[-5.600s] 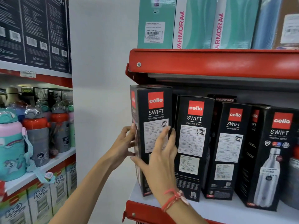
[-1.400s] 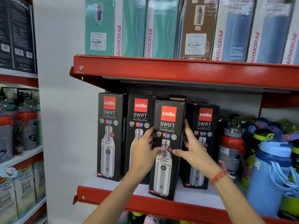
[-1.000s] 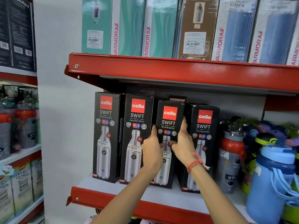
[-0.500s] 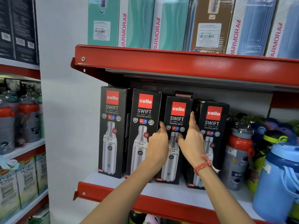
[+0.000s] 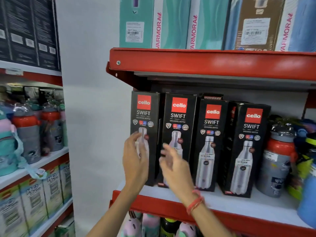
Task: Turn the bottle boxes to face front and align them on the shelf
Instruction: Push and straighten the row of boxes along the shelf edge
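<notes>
Boxes (image 5: 196, 142) stand face-front on the shelf (image 5: 222, 202), both hands' grip spread and empty, left (image 5: 136, 161) and right (image 5: 176, 170) hovering near; a careless nudge could skew the row.

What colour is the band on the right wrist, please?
Red wrist band, clearest in the head view.

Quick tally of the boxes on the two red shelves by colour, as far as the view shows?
Black Cello Swift boxes: 4
Teal Varmora boxes: 3
Brown box: 1
Blue box: 1
Total: 9, plus one mostly hidden box behind.
</notes>
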